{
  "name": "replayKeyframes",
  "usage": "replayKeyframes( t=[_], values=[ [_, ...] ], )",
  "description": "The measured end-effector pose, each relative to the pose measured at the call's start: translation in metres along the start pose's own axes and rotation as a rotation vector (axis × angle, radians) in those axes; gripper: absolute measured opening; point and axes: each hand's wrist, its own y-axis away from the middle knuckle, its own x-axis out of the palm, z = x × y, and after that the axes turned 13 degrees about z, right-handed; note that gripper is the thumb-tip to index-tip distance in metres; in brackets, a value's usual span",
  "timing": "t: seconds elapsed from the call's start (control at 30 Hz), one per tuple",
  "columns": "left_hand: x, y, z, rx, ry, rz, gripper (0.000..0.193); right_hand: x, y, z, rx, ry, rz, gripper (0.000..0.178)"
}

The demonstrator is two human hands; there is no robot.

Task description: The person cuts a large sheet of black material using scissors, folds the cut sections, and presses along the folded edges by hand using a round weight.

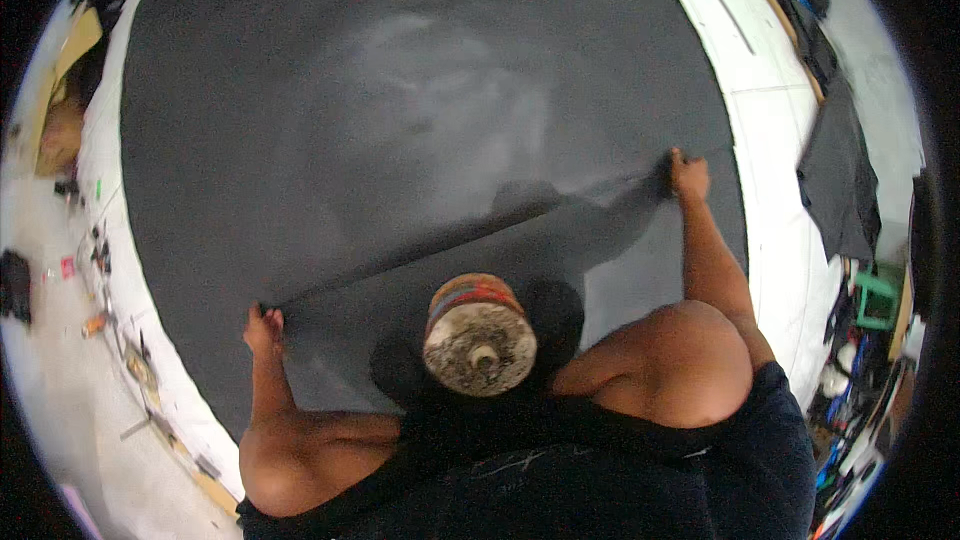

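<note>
"Floor on the far left, strewn with small items. And the left hand?"

"Pinched on the dark sheet, which covers most of the white surface."

"That cylinder between the arms?"

"Colour-banded, grimy end up. I can't tell whether it holds anything."

"Right hand?"

"Clamped on the sheet too, at the crease's upper end. Past it, a green stool amid clutter."
</note>
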Motion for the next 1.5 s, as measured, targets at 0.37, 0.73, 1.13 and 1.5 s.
replayKeyframes(
  t=[0.37, 0.73, 1.13, 1.5],
  values=[
    [0.021, 0.01, -0.014, -0.068, -0.05, -0.131, 0.016, -0.023, -0.039, -0.004, -0.17, 0.317, -0.078, 0.067],
    [0.011, 0.002, -0.013, -0.09, 0.006, -0.134, 0.015, -0.043, 0.296, 0.224, -1.779, 0.357, 1.114, 0.035],
    [-0.044, -0.015, -0.013, -0.089, 0.066, 0.154, 0.015, -0.028, 0.316, 0.182, -2.044, 0.513, 1.006, 0.032],
    [0.019, 0.008, -0.043, -0.206, -0.244, 0.018, 0.017, -0.06, 0.269, 0.242, -1.679, 0.058, 0.346, 0.033]
  ],
)
